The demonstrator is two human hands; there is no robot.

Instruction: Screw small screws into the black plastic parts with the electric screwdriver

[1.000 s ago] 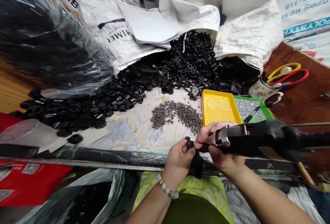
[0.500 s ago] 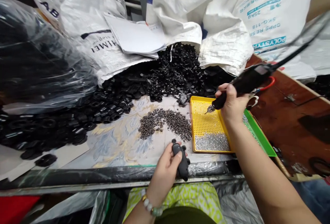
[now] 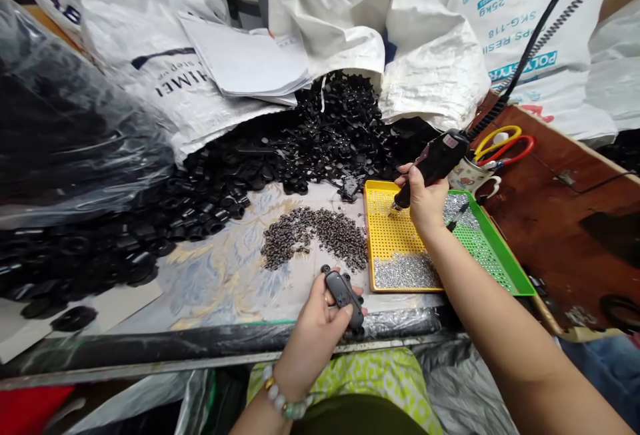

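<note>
The left hand [image 3: 320, 325] cradles a black plastic part [image 3: 343, 291], thumb on top, above the tabletop's near edge [image 3: 200, 339]; the right hand [image 3: 427, 205], wrapped around a screwdriver [image 3: 440, 156], is over a yellow tray [image 3: 395, 238].

Trays [image 3: 395, 238] lie right of a fastener pile [image 3: 343, 235], before sacks [image 3: 435, 81].

- the right fingers [image 3: 416, 181] have moved the screwdriver [image 3: 440, 158] from the black part [image 3: 344, 290] to above the yellow tray [image 3: 393, 238]
- the left fingers [image 3: 344, 316] now hold this part more slanted
</note>
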